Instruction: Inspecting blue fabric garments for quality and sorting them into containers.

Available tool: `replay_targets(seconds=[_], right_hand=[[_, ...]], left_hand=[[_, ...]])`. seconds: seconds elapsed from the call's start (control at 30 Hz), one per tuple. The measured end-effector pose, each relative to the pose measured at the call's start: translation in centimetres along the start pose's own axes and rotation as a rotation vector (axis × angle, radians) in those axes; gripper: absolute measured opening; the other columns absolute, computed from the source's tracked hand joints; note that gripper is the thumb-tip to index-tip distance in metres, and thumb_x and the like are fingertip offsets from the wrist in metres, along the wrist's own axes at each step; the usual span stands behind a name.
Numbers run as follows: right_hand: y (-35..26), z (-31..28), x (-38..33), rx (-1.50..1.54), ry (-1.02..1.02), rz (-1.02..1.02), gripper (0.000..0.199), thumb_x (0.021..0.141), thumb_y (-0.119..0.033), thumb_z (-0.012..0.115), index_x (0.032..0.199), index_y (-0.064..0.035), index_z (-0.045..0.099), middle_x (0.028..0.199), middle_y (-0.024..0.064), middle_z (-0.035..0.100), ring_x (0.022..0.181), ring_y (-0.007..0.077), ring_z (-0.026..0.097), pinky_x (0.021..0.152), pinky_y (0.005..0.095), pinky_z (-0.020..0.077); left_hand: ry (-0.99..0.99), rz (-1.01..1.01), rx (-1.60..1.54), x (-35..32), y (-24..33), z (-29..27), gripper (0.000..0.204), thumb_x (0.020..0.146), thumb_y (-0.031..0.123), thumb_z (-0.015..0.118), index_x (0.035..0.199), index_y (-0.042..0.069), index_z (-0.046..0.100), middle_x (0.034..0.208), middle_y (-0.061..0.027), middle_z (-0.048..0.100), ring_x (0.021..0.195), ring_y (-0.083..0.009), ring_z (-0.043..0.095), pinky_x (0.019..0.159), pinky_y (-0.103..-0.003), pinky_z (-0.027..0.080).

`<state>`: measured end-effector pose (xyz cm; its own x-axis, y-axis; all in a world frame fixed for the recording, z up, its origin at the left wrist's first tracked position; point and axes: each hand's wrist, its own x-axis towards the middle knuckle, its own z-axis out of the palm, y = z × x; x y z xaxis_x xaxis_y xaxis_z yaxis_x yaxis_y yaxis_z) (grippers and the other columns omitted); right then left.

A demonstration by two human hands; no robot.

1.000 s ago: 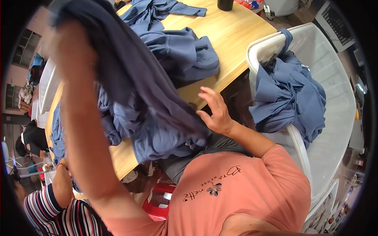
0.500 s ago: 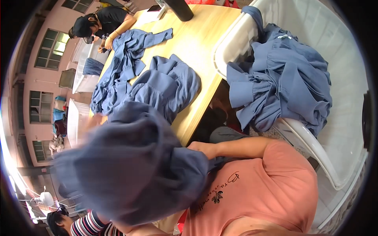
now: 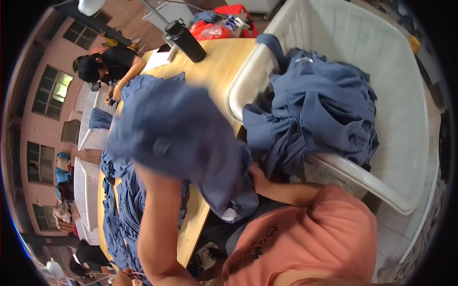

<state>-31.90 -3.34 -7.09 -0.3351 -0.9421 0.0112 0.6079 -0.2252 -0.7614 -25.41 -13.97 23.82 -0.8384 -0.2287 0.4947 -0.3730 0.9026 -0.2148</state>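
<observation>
A slate-blue garment (image 3: 191,143) hangs in the air over the table, blurred by motion, with a small white tag at its lower end. My left hand (image 3: 149,175) holds it up from below, its fingers mostly hidden by cloth and blur. At the garment's right edge, my right hand (image 3: 259,178) is closed on the fabric, close to my body. More blue garments (image 3: 125,205) lie crumpled along the left side of the wooden table (image 3: 224,55). To the right, a heap of blue garments (image 3: 319,105) fills part of a large white tub (image 3: 396,62).
A black bottle (image 3: 187,43) stands at the table's far end, beside a white pad. Beyond it are red bags (image 3: 212,31). Across the table a person in black (image 3: 112,66) handles cloth. White bins (image 3: 86,190) stand past the table's left edge. Another person is at lower left.
The held garment has swung up and away from me, and my left forearm now shows beneath it. My right hand still grips its edge. The whole view has shifted.
</observation>
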Motion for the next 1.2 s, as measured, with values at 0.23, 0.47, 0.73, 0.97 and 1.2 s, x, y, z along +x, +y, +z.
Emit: replay_targets(seconds=[0.23, 0.47, 0.73, 0.97, 1.2], right_hand=[[3.3, -2.5, -2.0, -0.139, -0.141, 0.235, 0.038, 0.091, -0.022, 0.051, 0.121, 0.0014, 0.051, 0.103, 0.0073, 0.06, 0.094, 0.0154, 0.057, 0.086, 0.0324, 0.0454], [3.4, -3.4, -2.3, -0.344, -0.341, 0.348, 0.029, 0.088, -0.009, 0.057, 0.112, 0.0058, 0.056, 0.083, 0.0072, 0.065, 0.074, 0.0117, 0.06, 0.071, 0.0302, 0.0506], [0.3, 0.7, -1.9, -0.608, -0.769, 0.345, 0.048, 0.081, -0.003, 0.066, 0.126, -0.0021, 0.05, 0.102, 0.0083, 0.063, 0.084, 0.0115, 0.061, 0.075, 0.0245, 0.0502], [2.8, 7.0, 1.3, -0.092, -0.519, 0.644, 0.089, 0.08, -0.007, 0.069, 0.147, 0.0003, 0.01, 0.14, 0.0161, 0.036, 0.12, 0.0228, 0.046, 0.091, 0.0341, 0.0467], [0.5, 8.6, 6.4, -0.424, -0.081, 0.234, 0.045, 0.071, -0.005, 0.065, 0.114, 0.0058, 0.057, 0.106, 0.0094, 0.063, 0.096, 0.0216, 0.06, 0.09, 0.0312, 0.0442]], left_hand=[[0.372, 0.372, -1.408, 13.7, 21.1, 2.2, 0.053, 0.053, -0.001, 0.067, 0.102, -0.004, 0.05, 0.115, -0.026, 0.047, 0.109, -0.0415, 0.046, 0.094, -0.042, 0.042], [0.055, -0.018, -0.625, -1.2, 6.6, 7.7, 0.061, 0.064, 0.005, 0.073, 0.121, 0.007, 0.053, 0.131, -0.0202, 0.045, 0.118, -0.0387, 0.047, 0.098, -0.043, 0.041], [-0.389, -0.986, 0.34, -28.5, -17.5, -0.9, 0.069, 0.079, 0.054, 0.061, 0.126, 0.005, 0.052, 0.136, -0.0217, 0.044, 0.127, -0.0358, 0.04, 0.1, -0.046, 0.035], [-0.843, -1.242, 0.076, -33.9, -12.3, 4.6, 0.079, 0.084, 0.068, 0.04, 0.078, -0.007, 0.066, 0.08, -0.025, 0.066, 0.08, -0.0409, 0.065, 0.076, -0.047, 0.049], [-0.523, -0.786, -0.508, -27.1, -0.4, 3.1, 0.063, 0.071, 0.058, 0.068, 0.077, -0.004, 0.06, 0.073, -0.0221, 0.059, 0.071, -0.0381, 0.059, 0.064, -0.046, 0.046]])
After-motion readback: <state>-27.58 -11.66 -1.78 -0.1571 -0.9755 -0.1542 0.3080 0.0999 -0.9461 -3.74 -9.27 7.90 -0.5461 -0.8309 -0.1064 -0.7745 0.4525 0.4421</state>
